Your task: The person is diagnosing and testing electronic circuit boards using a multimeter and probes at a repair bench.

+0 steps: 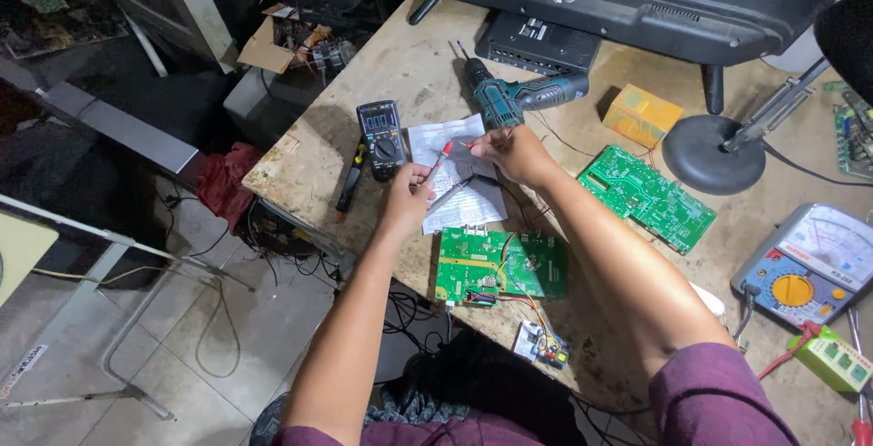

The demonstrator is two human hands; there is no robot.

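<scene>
Your left hand [406, 193] pinches the red probe [441, 157], its long axis slanting toward your right hand [506, 150]. Your right fingers are clamped on a thin lead over the paper [455, 182], near the counter's [400, 55] left edge.

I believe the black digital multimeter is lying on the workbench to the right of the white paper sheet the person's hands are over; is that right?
Not quite: in the head view the black digital multimeter lies on the workbench to the left of the white paper sheet, not the right. The left hand and right hand are indeed over that sheet.

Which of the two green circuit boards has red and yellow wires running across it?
The squarer green board nearest the person, at the table's front edge. The longer green board lies bare, farther right by the round lamp base.
</scene>
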